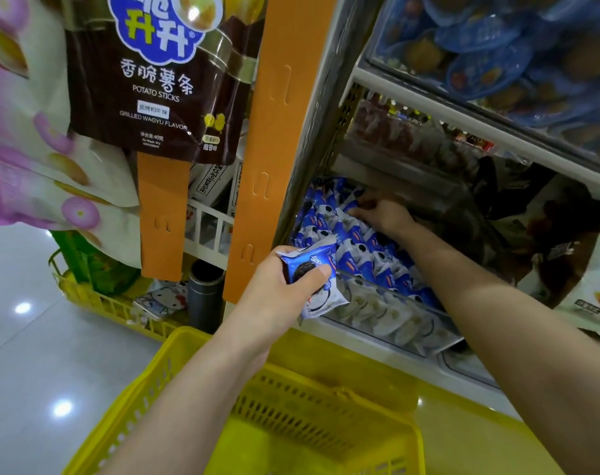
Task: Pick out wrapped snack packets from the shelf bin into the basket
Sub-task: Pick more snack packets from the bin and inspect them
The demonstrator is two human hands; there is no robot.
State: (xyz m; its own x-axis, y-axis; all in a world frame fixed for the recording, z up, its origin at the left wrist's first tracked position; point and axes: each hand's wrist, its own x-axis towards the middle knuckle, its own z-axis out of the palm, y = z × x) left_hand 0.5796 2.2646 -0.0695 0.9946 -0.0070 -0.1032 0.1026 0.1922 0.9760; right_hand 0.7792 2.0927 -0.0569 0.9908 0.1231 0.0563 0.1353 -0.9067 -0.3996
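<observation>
Head view, only one camera.

Left hand [284,289], centre frame: thumb laid across the front of the held snack packets [314,269], other fingers curled round the back. Looks like two in the grip, a blue one on top and a whiter one hanging below. Hand is just in front of the bin's near left corner and above the basket's far rim, not inside the basket.

Right hand [384,212], right of centre and higher: reached deep into the shelf bin [394,311], fingers bent down onto the pile of blue-and-white packets [346,234]. Fingertips touch the pile; can't tell whether they pinch one.

The bin has a clear front wall and is full nearly to the top, with paler packets showing through the wall lower down.

Yellow basket [175,354], bottom centre, directly below the left forearm. What's inside it can't be made out.

Other stuff: brown potato sticks bag [147,84] hanging upper left, orange display strip [278,132] upright just left of the bin, second yellow basket [96,298] at left on the glossy floor [24,354], blue packs [490,49] on the shelf upper right.
</observation>
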